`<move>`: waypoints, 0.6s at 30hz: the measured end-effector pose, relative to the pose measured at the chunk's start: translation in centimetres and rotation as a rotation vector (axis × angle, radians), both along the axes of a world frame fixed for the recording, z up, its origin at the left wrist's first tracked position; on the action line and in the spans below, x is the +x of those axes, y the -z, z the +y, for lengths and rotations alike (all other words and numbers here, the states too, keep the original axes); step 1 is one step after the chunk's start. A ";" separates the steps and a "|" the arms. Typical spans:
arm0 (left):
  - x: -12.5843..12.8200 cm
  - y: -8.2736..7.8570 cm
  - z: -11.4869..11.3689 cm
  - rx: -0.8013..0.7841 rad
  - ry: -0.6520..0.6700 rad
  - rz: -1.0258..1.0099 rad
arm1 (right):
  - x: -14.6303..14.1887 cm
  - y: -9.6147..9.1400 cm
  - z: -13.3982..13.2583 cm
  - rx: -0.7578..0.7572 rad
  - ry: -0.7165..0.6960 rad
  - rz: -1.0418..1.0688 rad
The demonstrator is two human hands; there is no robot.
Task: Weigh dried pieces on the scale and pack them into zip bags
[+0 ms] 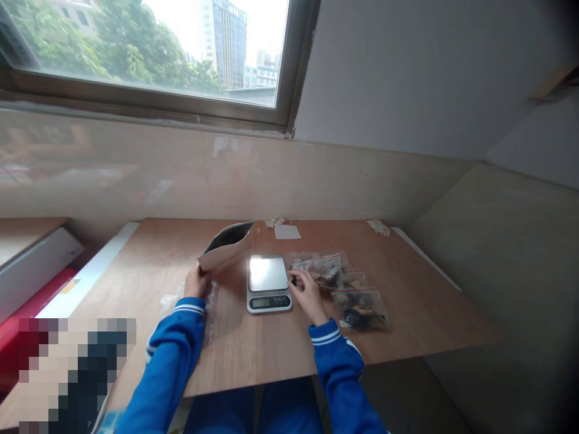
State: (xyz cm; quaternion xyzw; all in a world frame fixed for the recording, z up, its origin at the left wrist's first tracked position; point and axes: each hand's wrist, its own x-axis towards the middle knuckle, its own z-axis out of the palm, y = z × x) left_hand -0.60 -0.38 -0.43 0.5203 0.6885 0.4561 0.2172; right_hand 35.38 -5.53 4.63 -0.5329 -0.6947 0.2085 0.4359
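My left hand (194, 281) grips the lower left corner of a light-brown paper pouch (228, 256), whose mouth gapes and shows a dark inside. Between us stands a small digital kitchen scale (268, 282) with a shiny metal plate; its display is too small to read. Just right of the scale, my right hand (308, 292) has thumb and fingers pinched on a small dark piece (294, 280), its kind not clear. Close beyond that hand lies a clear zip bag (323, 269) of brown and dark pieces.
Another zip bag (362, 310) with dark and tan pieces lies nearer, at the right. Clear plastic bags (210, 307) lie beside my left forearm. A white paper slip (287, 232) and crumpled tissue (379, 227) are along the table's back, against a tiled wall (339, 181).
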 end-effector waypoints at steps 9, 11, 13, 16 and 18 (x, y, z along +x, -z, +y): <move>1.4 -2.2 -1.7 0.113 0.097 -0.070 | -7.1 -7.3 -0.2 0.325 0.035 0.041; 1.6 -2.5 -1.9 0.119 0.100 -0.071 | -8.0 -9.5 -1.6 0.385 -0.065 -0.023; 1.8 -2.4 -2.0 0.124 0.090 -0.066 | -8.9 -10.7 -2.2 0.372 -0.249 -0.125; 1.7 -1.6 -1.7 0.147 0.102 -0.052 | -10.3 -10.4 -1.5 0.272 -0.408 -0.206; 1.4 -0.8 -1.4 0.161 0.135 -0.024 | -11.3 -9.2 -0.5 0.169 -0.376 -0.120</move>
